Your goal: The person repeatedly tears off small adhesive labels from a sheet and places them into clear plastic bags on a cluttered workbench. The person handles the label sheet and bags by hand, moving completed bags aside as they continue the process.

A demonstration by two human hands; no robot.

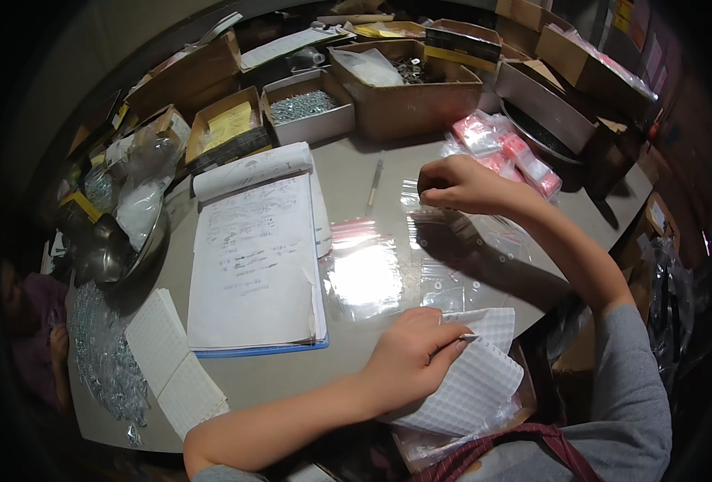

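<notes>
Dim room lit from overhead, strong glare on clear plastic bags (364, 273), soft shadows under the arms, heavy fisheye bending, black vignette at rim, edges blurry.

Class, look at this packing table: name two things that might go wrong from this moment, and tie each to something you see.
1. The right hand pinches a small clear bag above a loose spread of clear bags; they look slippery and may slide or get mixed up.
2. The left hand presses white dotted sheets at the table edge; these overhang the lap and might slip off.
</notes>
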